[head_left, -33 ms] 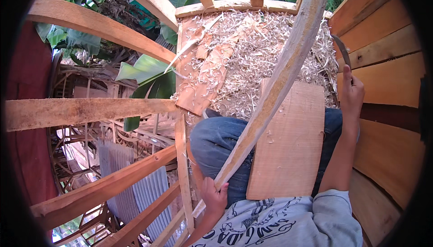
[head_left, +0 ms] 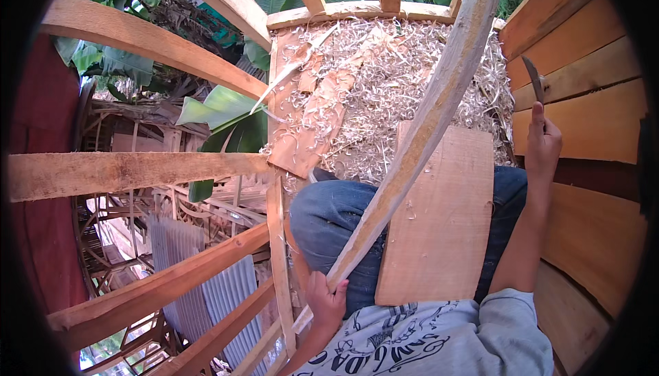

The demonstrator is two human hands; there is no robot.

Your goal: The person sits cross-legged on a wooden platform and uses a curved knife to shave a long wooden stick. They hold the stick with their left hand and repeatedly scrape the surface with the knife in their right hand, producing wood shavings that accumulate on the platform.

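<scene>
My left hand [head_left: 325, 300] is closed round the lower end of a long, peeled wooden pole [head_left: 419, 146]. The pole slants up and to the right, past the top of the picture. Across my lap lies a flat wooden board [head_left: 439, 221], and the pole passes over its left edge. Raised on the right, my right hand [head_left: 544, 141] grips a knife [head_left: 533, 77] with its dark, curved blade pointing up, beside the plank wall. The knife's handle is hidden in my fist. The blade is apart from the pole.
Curled wood shavings [head_left: 384, 95] cover the floor ahead, with loose flat wood pieces [head_left: 319, 125] at left. Close on the right rises a plank wall [head_left: 583, 122]. Spaced wooden beams [head_left: 137, 172] form an open frame at left, with corrugated metal sheets [head_left: 237, 307] beyond and below.
My right hand and the knife have shifted slightly right, and the blade is now farther from the pole. My left hand, the pole and the board stay nearly still.
</scene>
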